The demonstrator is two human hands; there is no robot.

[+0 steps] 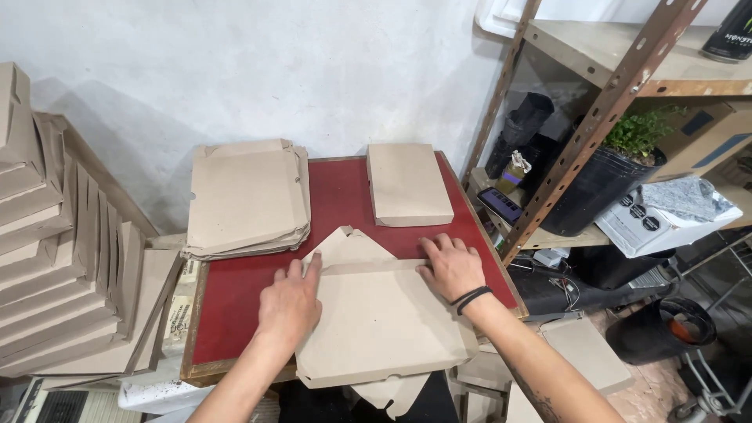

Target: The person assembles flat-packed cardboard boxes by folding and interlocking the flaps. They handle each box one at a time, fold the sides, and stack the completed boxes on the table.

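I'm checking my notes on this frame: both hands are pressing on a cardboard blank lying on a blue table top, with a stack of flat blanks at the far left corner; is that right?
Not quite: the head view shows the table top is red, not blue. The rest holds: the left hand and right hand both press on the cardboard blank, and the stack of flat blanks lies at the far left corner.

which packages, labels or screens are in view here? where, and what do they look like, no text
Flat brown cardboard box blank: on the red tabletop, under both hands.
Stack of unfolded brown blanks: table's back left.
Closed brown folded box: back right.
White box with round black stickers: shelf, right.
Black can: top shelf.
No screens clearly visible.
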